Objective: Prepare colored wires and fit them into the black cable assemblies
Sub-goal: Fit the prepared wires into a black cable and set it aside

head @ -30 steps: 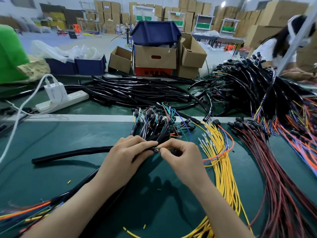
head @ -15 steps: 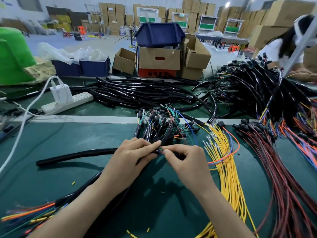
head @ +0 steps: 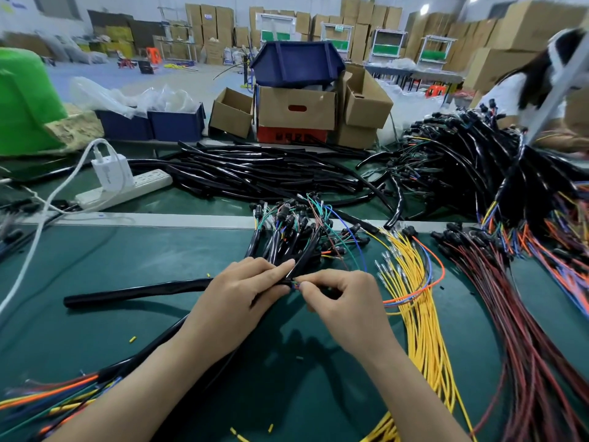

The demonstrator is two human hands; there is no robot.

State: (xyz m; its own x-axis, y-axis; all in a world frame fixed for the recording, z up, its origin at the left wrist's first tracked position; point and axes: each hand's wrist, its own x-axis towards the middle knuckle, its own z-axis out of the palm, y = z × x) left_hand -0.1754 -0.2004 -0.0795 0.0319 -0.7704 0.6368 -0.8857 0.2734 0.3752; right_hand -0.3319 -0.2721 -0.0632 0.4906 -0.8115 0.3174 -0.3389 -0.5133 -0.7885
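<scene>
Both hands meet mid-counter. Left hand has its fingers closed around the open end of a black cable, one of a bunch of black assemblies fanning away toward the metal strip. Right hand pinches a few thin colored wires at that cable's mouth, thumb and forefinger tips together, other fingers curled; can't tell whether the wires are inside the sheath or just at its edge. An orange and a blue wire loop out to the right from under the right hand. Just right of it lies a yellow wire bundle with metal terminals at the far ends, then a red/dark wire bundle further right. A single black tube lies left of the left hand, running under it. Mixed wire ends at bottom left. Behind the strip: a pile of black tubes, a power strip with a white charger, and a big heap of finished assemblies at right. Yellow offcuts scattered on the counter.
</scene>
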